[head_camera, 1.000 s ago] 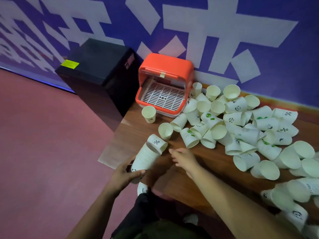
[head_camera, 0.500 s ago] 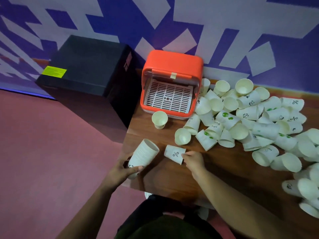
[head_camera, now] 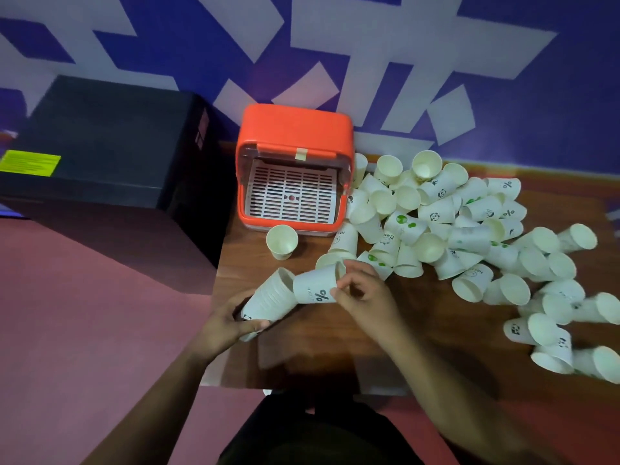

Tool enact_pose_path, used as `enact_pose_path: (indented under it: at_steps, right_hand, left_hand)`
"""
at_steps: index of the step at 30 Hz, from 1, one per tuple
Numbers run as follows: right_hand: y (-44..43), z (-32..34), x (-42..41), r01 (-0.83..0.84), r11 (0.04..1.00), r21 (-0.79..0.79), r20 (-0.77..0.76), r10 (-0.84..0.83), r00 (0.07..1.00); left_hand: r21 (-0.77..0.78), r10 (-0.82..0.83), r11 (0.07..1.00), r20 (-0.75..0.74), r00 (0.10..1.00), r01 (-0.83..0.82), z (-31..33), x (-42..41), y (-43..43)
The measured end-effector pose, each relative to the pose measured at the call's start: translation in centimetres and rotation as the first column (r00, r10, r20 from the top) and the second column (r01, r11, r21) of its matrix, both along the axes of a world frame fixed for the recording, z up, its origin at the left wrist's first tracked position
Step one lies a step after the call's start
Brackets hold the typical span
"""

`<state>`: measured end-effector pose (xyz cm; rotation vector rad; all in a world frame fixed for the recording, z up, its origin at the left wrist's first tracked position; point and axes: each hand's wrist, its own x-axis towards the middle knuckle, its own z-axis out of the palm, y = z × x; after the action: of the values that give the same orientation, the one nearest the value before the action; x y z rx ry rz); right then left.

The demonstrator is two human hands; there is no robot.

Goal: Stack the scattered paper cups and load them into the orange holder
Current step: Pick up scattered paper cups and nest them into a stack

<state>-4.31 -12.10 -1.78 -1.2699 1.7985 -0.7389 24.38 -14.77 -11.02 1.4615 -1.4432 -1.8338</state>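
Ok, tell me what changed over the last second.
The right hand pulled the % cup off the stack, held it apart, and now brings it back, base first, to the stack's open mouth; it is not seated yet. The left hand kept its grip on the stack. The holder, the lone upright cup and the pile stayed put.

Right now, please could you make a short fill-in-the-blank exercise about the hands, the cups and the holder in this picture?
1. The left hand holds a ____ of nested paper cups.
2. The right hand holds a single cup printed with a ____ sign.
3. One upright cup stands just in front of the ____ holder.
4. The white grid tray inside the holder holds ____ cups.

Missing words: stack; percent; orange; no
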Motion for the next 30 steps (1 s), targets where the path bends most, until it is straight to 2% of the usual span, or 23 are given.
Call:
enact_pose_path:
  at_steps: [4,8,12,17,19,21,23,25,28,30]
  right_hand:
    - [-2.9,0.4,0.2,-0.123,0.992,0.04,0.036,0.121,0.992]
    - [-5.3,1.0,0.2,-0.139,0.989,0.052,0.135,0.131,0.982]
    - [-6.3,0.9,1.7,-0.299,0.941,0.162,0.314,0.238,0.919]
    - [-7.3,-0.6,4.4,-0.464,0.862,0.205,0.278,0.404,0.872]
    - [-8.5,-1.1,4.7,-0.473,0.855,0.214,0.278,0.411,0.868]
    - [-10.4,-2.0,4.5,-0.38,0.904,0.195,0.177,0.348,0.921]
    - [-12.6,-3.3,4.1,-0.334,0.933,0.134,-0.1,0.348,0.932]
    - [-14.3,-4.6,4.2,-0.413,0.901,0.132,-0.315,0.433,0.844]
    - [-15.6,-7.0,5.3,-0.536,0.822,0.193,-0.48,0.556,0.678]
    - [-15.8,-8.5,6.0,-0.585,0.787,0.196,-0.608,0.566,0.557]
  left_hand:
    - [-0.039,0.02,0.999,-0.016,1.0,-0.021,0.4,0.1,-0.5]
    - [-0.061,0.048,0.997,-0.01,0.999,-0.049,1.2,0.8,0.0]
    - [-0.068,0.072,0.995,-0.014,0.997,-0.073,1.5,0.7,0.3]
    - [-0.021,0.158,0.987,-0.034,0.987,-0.159,1.3,-0.7,1.0]
    - [0.004,0.223,0.975,-0.052,0.973,-0.223,0.7,-0.6,1.4]
    - [0.032,0.303,0.953,-0.066,0.951,-0.301,0.2,-0.2,1.6]
    - [0.037,0.351,0.936,-0.065,0.934,-0.35,-0.4,0.1,1.9]
    - [0.033,0.383,0.924,-0.067,0.921,-0.381,-0.7,0.3,2.1]
    - [0.061,0.424,0.905,-0.064,0.903,-0.421,-1.3,0.7,2.2]
    - [0.066,0.454,0.89,-0.057,0.889,-0.451,-1.4,0.8,2.3]
